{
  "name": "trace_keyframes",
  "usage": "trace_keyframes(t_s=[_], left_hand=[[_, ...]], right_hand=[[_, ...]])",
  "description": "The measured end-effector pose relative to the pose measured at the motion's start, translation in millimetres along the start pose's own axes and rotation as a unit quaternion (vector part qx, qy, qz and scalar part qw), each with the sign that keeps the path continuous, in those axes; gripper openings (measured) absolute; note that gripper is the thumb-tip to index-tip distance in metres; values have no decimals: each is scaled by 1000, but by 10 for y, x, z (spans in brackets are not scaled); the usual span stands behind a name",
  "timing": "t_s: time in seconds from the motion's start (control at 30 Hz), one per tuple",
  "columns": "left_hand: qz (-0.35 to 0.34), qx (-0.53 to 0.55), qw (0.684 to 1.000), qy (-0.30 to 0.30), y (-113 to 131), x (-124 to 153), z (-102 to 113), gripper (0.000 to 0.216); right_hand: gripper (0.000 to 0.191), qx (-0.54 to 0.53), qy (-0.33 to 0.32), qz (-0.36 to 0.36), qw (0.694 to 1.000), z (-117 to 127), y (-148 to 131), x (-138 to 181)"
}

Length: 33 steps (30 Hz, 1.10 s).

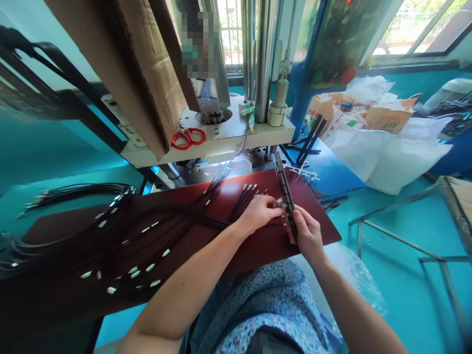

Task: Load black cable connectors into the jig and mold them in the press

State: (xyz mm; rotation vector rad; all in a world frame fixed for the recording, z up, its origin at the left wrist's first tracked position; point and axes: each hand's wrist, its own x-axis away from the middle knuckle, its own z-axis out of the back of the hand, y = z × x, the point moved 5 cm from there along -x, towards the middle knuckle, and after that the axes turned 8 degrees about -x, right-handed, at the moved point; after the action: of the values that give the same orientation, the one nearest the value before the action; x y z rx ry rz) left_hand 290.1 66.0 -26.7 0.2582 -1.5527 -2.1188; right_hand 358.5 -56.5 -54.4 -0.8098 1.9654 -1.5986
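Observation:
A long dark metal fixture bar [281, 177] lies slanted on the dark red board [191, 246]. My right hand [308, 235] grips the bar's near end, fingers wrapped round it. My left hand [260, 212] pinches a small silver cable connector [279, 202] against the bar's side. Black cables [206, 216] run from my left hand across the board to the left. More silver-tipped cable ends [250, 188] lie just beyond my left hand.
A large bundle of black cables with silver connectors [121, 246] covers the board's left. A press machine's white base [221, 137] with red scissors [188, 137] stands behind. Cardboard [147, 64] leans at the left. White bags [387, 152] and a metal frame [405, 246] stand on the right.

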Motion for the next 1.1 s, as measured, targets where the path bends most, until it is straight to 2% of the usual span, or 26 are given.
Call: trace_keyframes(t_s=[0.17, 0.23, 0.33, 0.43, 0.5, 0.63, 0.77, 0.97, 1.1], left_hand=[[72, 59, 994, -52, -2, -42, -35, 17], [80, 60, 993, -67, 6, -58, -27, 17], [26, 8, 998, -57, 26, -77, 4, 17], [-27, -61, 998, -16, 15, -60, 27, 18], [-50, -69, 996, 17, 12, -34, 48, 18], [-68, 26, 995, 72, 39, 0, 136, 21], [-35, 122, 992, 17, 40, -36, 127, 22], [-27, -13, 999, 26, 28, -111, 85, 20], [-38, -29, 999, 6, 47, -127, 62, 23]], right_hand=[[43, 15, -18, -1, 1000, -10, -2, -19], [44, 27, -25, -6, 999, -21, 3, -29], [45, 54, -36, -5, 998, -48, -2, -40], [45, 68, -41, -1, 997, -66, -8, -41], [43, 53, -33, -3, 998, -60, -3, -37], [39, 6, -6, 8, 1000, -17, 14, -21], [36, -35, 11, 24, 999, 25, 36, -6], [37, -41, 12, 14, 999, 33, 47, 6], [38, -27, 1, 15, 1000, 22, 32, 11]])
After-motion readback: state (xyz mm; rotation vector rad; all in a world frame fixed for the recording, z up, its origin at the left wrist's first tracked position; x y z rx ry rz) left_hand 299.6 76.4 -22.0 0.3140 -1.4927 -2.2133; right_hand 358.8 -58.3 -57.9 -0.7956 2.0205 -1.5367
